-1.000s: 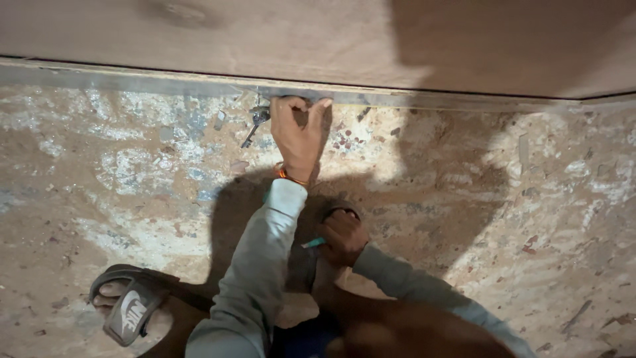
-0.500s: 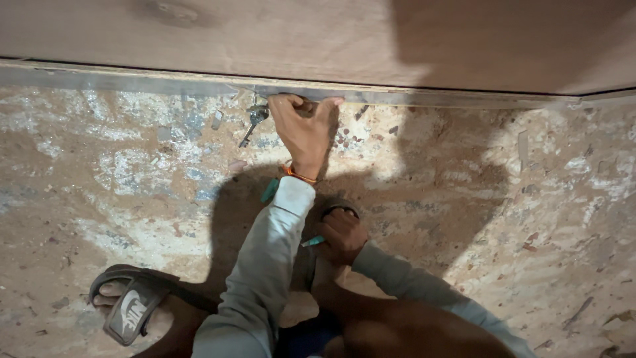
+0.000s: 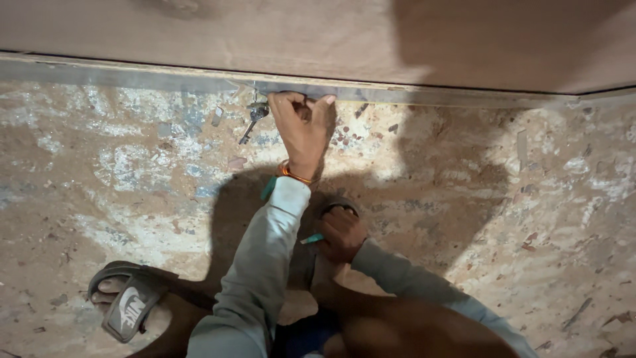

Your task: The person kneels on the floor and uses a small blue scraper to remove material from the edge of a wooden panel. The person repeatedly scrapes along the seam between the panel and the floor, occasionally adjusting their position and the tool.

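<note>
Since the earlier frame, the left hand (image 3: 301, 129) is reaching a little further up, its fingertips now lying right at the bottom edge of the wooden panel (image 3: 318, 40) where it meets the floor (image 3: 497, 219), and the sleeve is sliding down to show an orange band (image 3: 291, 174) at the wrist. Those fingers are curling together against the thin grey strip (image 3: 165, 78) running along the panel's foot; whether they are pinching anything there cannot be told. Just to the left of that hand, a small metal key (image 3: 252, 117) is lying on the mottled floor, near the strip and not touching the fingers. The right hand (image 3: 341, 233) is staying low by the knee, closing around a green pencil (image 3: 311, 239) whose tip is pointing left. A grey sandal (image 3: 129, 308) is resting at the lower left.
</note>
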